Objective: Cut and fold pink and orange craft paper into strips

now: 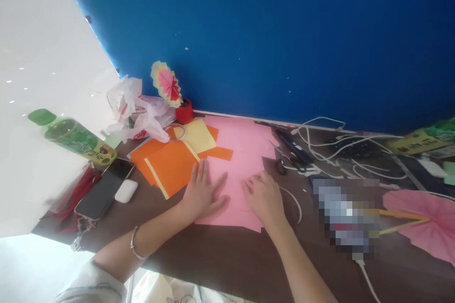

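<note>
- Pink paper point(232, 177) lies flat at the frame's centre, plain, its right edge uneven.
- My left hand point(201, 194) rests spread on it, grasping nothing.
- My right hand point(266, 196) curls at its right side; I cannot tell whether it pinches.

The desk point(199, 255) is carrying pink paper point(231, 175) under the left hand point(199, 195), a phone point(104, 188) leftward, scissors point(288, 157) beyond the right hand point(265, 199).
</note>
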`<state>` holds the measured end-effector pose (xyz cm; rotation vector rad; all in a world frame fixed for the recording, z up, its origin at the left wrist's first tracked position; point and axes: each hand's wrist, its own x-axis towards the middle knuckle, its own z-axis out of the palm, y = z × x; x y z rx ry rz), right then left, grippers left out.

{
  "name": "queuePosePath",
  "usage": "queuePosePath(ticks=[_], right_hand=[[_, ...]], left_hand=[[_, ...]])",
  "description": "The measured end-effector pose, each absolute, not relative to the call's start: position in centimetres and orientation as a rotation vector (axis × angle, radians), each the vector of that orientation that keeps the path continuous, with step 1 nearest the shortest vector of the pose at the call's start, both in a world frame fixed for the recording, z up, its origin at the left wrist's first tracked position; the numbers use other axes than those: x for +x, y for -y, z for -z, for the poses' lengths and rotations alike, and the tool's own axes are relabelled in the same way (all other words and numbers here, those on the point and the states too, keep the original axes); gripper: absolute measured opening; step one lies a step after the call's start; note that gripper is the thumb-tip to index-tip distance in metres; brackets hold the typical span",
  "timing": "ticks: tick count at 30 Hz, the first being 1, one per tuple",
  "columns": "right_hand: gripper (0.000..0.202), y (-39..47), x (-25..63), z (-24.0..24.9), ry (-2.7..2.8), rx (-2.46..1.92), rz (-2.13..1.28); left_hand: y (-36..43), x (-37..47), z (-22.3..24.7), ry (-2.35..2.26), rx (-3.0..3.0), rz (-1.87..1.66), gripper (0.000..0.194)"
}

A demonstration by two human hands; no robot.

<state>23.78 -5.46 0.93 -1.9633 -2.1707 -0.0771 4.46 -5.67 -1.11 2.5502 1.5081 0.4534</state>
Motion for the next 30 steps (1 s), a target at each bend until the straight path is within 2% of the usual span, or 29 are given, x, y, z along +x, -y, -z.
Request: queuePosePath(ticks=[8,13,16,22,26,30], right_hand=[[0.016,4.4,24.8,0.8,2.016,-1.753,-0.166],[0.019,3.9,25.3,1.1,1.97,-1.65,-0.265],[0.016,3.8,25.4,1.1,1.911,-1.587,-0.28],[0.015,4.0,24.5,0.5,1.705,-1.331,-0.182],[0.012,4.2,24.0,0.5,1.639,-1.275,-0.139],[0.011,4.2,23.8,0.5,1.567,-1.281,-0.209]], left_hand=[[5.7,4.5,0.8,-1.509,2.523,-0.421,0.061],[5.0,4.5,1.1,-1.564,2.398,-0.454,0.051],[4.1,4.2,1.4,-1.58,2.2,-0.654,0.058],[2.5,3.6,1.8,-1.345,1.475,-1.28,0.067],[2.1,3.7,1.7,-1.126,1.023,-1.251,0.079],[1.9,3.5,1.4,-1.085,0.922,-1.187,0.08]])
